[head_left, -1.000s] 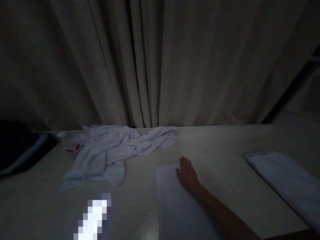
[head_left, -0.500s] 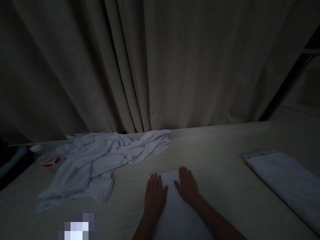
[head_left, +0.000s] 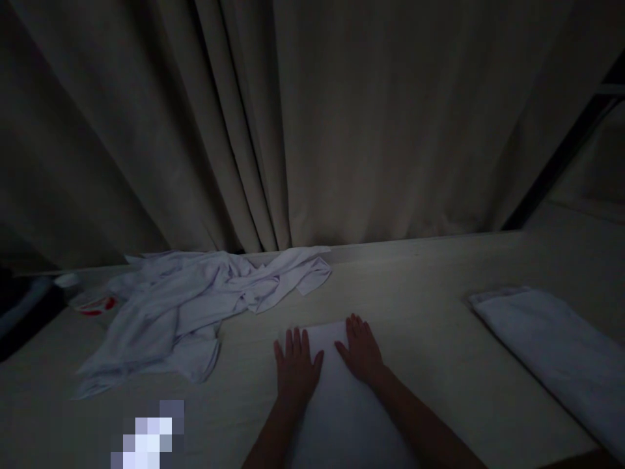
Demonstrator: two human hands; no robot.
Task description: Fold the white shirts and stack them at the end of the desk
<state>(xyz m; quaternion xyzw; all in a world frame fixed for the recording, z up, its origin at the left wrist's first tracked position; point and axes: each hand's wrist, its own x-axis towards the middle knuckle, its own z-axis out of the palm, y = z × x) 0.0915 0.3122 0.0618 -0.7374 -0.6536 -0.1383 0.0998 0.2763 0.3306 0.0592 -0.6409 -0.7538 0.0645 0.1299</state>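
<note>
White cloth, a folded piece, lies on the table right in front of us. Our left hand and right hand lie flat and wide on it. We should press evenly with our 2 palms, sliding outward.
</note>
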